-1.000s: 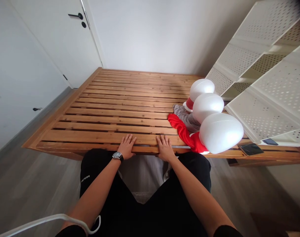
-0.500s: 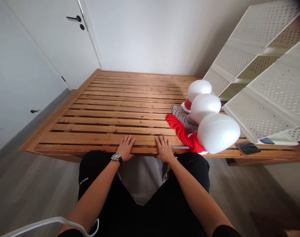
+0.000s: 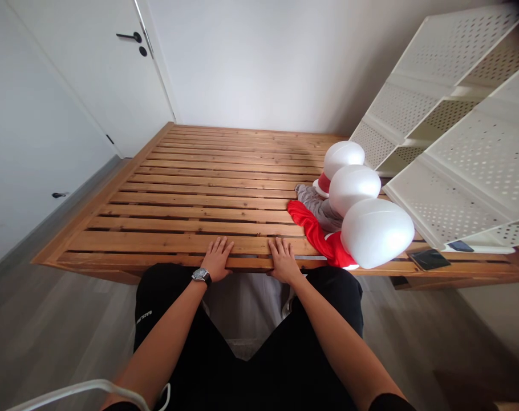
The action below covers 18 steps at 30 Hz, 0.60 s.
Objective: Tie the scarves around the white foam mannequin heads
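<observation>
My left hand [image 3: 217, 260], with a watch [image 3: 201, 275] on its wrist, lies flat on the front edge of the slatted wooden platform [image 3: 165, 241]. Beside it, my right hand [image 3: 284, 260] rests on the same edge, fingers spread and holding nothing. To the right of that hand stand three white foam mannequin heads [image 3: 377, 233] in a row. A red cloth [image 3: 313, 228] is around the neck of the nearest head and trails onto the slats. Grey cloth [image 3: 321, 206] lies by the middle head, and a darker red band [image 3: 323, 182] is around the farthest one's neck.
White perforated panels [image 3: 469, 165] lean at the right, behind the heads. A dark flat phone-like object [image 3: 429, 260] lies near the front right edge. A white cable [image 3: 71, 390] crosses my left forearm. A door [image 3: 84, 68] and wall stand beyond the platform.
The view has shifted very slightly. Both hands stay in place on the edge, and the heads and cloths have not moved.
</observation>
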Available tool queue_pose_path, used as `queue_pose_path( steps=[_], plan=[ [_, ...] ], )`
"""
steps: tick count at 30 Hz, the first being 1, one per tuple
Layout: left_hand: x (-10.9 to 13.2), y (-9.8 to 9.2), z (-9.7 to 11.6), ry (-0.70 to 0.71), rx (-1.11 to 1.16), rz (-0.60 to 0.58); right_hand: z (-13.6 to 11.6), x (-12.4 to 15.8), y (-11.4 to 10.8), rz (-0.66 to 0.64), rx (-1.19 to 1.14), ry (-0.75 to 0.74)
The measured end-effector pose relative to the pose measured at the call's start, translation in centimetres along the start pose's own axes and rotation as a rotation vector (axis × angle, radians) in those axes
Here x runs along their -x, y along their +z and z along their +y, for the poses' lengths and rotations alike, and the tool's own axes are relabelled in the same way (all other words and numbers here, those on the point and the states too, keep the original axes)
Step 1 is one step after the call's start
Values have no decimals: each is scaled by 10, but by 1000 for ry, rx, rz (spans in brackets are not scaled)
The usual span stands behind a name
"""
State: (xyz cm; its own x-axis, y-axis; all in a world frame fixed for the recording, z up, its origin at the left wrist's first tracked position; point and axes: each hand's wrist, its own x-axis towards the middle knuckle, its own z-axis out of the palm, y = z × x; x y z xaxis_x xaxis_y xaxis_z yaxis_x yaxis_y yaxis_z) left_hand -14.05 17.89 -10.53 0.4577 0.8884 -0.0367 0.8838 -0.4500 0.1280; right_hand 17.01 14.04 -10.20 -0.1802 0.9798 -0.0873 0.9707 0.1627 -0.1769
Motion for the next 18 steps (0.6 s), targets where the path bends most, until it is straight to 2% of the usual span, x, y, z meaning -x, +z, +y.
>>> queue_pose_path(
  steps=[18],
  plan=[
    [0,0,-1,3,-7,-14,-1,0,0,-25,6,5]
  ],
)
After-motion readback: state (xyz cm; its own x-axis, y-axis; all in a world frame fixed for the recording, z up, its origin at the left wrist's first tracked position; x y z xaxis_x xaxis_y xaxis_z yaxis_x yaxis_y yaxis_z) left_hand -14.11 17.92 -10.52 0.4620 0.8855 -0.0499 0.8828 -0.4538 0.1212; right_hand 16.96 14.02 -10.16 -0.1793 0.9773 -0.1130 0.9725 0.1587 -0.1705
